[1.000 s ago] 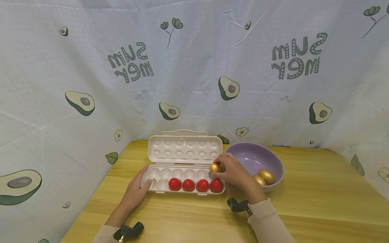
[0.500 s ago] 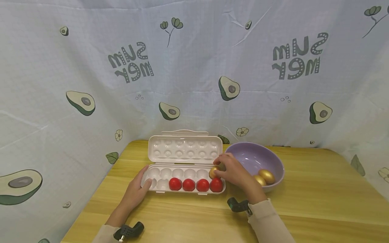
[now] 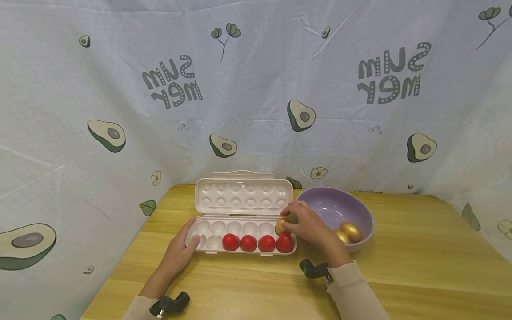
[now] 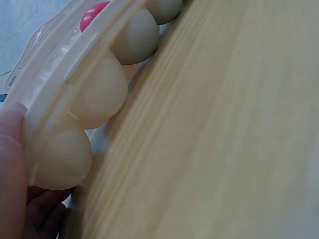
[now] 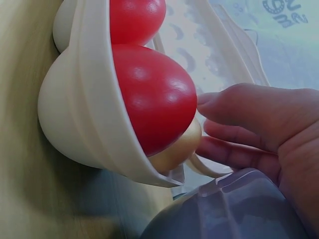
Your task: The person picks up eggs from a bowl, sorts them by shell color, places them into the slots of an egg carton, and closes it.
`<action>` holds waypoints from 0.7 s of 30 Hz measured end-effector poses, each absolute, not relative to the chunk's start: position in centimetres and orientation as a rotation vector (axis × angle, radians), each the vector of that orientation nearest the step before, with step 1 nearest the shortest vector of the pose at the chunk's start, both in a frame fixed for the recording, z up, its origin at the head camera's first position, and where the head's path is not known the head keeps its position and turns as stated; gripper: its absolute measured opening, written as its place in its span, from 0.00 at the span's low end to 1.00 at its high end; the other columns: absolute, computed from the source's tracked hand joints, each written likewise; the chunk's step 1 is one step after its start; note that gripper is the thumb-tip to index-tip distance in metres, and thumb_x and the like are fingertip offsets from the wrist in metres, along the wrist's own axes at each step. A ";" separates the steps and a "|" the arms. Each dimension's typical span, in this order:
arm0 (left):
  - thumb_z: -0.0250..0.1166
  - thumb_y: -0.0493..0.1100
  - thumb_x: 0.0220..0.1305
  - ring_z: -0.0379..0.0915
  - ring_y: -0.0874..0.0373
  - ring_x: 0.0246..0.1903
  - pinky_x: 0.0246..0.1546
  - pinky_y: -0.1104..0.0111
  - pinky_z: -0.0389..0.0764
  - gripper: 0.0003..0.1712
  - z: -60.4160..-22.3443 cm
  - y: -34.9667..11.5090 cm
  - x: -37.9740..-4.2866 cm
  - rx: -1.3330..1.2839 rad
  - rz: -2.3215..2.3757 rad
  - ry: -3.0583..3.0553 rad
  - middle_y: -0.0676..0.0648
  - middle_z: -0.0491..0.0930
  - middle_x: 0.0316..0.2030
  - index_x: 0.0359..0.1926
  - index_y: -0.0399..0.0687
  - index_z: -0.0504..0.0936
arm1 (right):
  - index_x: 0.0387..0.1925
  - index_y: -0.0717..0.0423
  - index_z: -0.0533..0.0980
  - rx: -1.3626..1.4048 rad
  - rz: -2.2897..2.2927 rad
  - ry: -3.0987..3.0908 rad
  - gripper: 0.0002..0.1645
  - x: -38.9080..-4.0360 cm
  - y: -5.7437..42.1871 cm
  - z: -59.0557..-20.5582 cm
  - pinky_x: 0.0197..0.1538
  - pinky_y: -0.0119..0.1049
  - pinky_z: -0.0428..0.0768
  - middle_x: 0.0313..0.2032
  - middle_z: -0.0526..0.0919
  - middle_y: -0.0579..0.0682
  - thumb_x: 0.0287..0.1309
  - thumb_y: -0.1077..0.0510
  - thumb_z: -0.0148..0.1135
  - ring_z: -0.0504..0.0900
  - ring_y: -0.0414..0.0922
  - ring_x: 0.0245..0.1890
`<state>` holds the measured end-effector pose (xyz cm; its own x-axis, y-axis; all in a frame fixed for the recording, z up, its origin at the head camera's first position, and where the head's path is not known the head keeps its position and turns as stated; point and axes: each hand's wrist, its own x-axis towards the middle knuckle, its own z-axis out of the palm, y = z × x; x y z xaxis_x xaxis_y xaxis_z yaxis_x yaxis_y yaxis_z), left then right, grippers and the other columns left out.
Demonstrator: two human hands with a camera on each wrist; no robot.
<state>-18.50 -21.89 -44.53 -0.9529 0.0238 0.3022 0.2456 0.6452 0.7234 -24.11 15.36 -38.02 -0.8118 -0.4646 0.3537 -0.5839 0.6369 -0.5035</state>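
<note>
A cream plastic egg carton lies with its lid raised at the back. My left hand grips its left end, thumb at the rim and fingers below, as the left wrist view shows. Several red eggs fill the right part of the near row. At the right end of the far row, my right hand holds a golden egg between thumb and fingers, down in the cup. In the right wrist view a red egg partly hides that golden egg.
Right of the carton, close to my right hand, stands a purple bowl with two golden eggs showing in it. Wood-grain tabletop runs in front of both. A printed cloth hangs behind the table.
My right hand has lowered the golden egg from above the far-right cup into it. My left hand stays at the carton's left end.
</note>
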 end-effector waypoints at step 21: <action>0.52 0.49 0.64 0.57 0.48 0.61 0.60 0.52 0.60 0.31 -44.7 -22.0 -18.7 -0.240 -1.200 -2.587 0.44 0.61 0.63 0.67 0.51 0.56 | 0.44 0.45 0.76 0.585 1.329 -2.680 0.18 -24.3 16.4 -37.5 0.50 0.42 0.74 0.43 0.77 0.38 0.55 0.41 0.56 0.76 0.42 0.45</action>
